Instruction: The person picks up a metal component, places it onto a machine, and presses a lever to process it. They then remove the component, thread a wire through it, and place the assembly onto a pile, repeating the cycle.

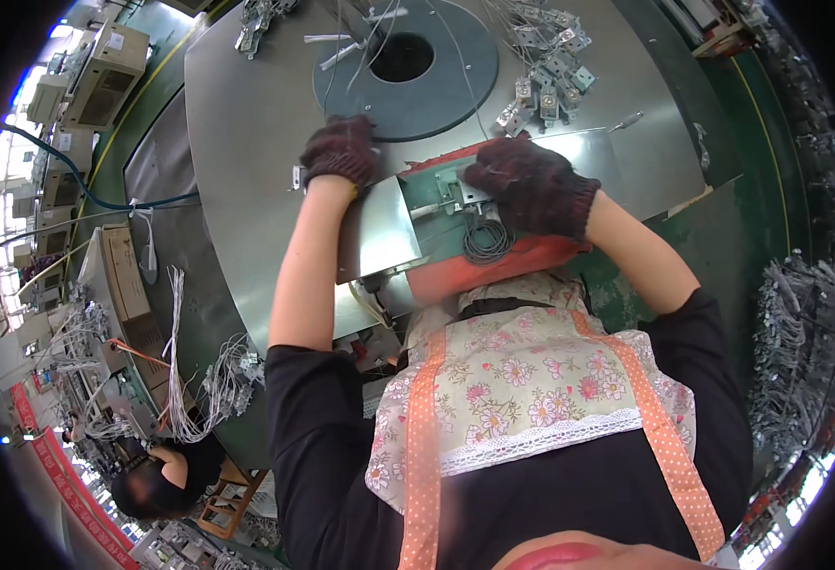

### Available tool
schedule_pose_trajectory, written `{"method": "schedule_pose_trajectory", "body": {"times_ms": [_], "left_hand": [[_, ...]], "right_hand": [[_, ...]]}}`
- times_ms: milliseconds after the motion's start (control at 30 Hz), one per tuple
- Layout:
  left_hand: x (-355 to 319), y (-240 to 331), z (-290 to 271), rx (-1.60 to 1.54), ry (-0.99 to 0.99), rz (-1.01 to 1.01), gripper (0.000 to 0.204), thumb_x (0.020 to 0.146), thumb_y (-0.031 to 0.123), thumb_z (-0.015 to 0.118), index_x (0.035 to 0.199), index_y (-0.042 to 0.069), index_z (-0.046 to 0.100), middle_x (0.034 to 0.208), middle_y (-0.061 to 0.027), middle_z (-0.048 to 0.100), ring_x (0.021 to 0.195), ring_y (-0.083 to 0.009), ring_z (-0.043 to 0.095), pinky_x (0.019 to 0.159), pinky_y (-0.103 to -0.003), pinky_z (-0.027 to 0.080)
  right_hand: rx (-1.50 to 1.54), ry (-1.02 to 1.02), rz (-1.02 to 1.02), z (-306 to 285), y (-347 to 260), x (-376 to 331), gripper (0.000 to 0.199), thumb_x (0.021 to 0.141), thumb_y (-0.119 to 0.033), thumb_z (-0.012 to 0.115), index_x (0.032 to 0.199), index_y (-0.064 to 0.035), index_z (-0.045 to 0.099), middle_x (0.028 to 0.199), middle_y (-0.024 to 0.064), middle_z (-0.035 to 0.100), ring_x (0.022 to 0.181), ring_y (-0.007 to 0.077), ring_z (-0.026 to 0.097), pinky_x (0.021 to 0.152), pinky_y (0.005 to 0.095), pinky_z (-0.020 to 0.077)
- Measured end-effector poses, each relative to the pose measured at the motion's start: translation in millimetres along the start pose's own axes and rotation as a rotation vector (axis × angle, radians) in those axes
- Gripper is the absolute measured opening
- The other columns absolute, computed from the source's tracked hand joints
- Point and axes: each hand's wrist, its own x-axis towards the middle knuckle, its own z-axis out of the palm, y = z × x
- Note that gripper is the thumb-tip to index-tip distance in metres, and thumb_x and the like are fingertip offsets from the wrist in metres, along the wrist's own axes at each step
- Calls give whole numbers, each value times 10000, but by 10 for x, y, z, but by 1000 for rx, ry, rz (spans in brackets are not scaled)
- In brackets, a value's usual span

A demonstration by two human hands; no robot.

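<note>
My left hand [344,152], in a dark knitted glove, is curled closed over the metal table, just short of the grey round plate. What its fingers hold, if anything, is hidden and slightly blurred. Beside it lies a small metal part [297,178]. My right hand [531,185], gloved alike, closes on a small metal bracket [470,193] above a green recessed surface [429,231]. A coil of thin grey cable [487,241] lies just below the bracket. A pale rod-like handle [424,211] sits to the bracket's left.
The grey round plate [465,71] with a dark central hole rests on the metal table [256,161]. Several metal fittings with wires [550,81] are heaped at the far right, near a screwdriver [628,121]. Red cloth [493,271] edges the recess. A co-worker [165,480] is at lower left.
</note>
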Motion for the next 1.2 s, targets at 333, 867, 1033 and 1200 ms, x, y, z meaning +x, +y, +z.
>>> {"method": "schedule_pose_trajectory", "body": {"times_ms": [333,867,1033,1200], "left_hand": [[-219,-42,-84,-172,33,135,300,863,338,703,1117,184,743,1050,-153,705,1032,-347,686,941,-496,522],[-944,918,61,-94,135,633,431,853,288,655,1235,89,671,1161,-148,714,1115,-328,657,1131,-478,381],[-1037,873,110,-160,285,545,481,862,310,681,1267,53,635,1228,-172,691,1173,-351,638,1112,-491,414],[-1085,886,99,-165,309,528,555,862,352,703,1295,19,606,1250,-183,680,1191,-370,629,1119,-491,413]], "right_hand": [[-152,-287,160,245,-46,75,320,847,-109,617,1164,-70,638,1038,200,632,994,365,631,848,483,508],[248,-51,95,419,25,-73,543,696,-178,763,1171,20,588,1103,236,615,1039,428,597,908,490,502],[384,80,44,212,232,-12,481,784,-104,688,1253,-36,603,1079,224,610,1023,404,618,903,480,515],[-101,91,335,117,1105,-276,484,836,-119,681,1314,-130,605,1155,198,616,1094,411,608,931,490,515]]}}
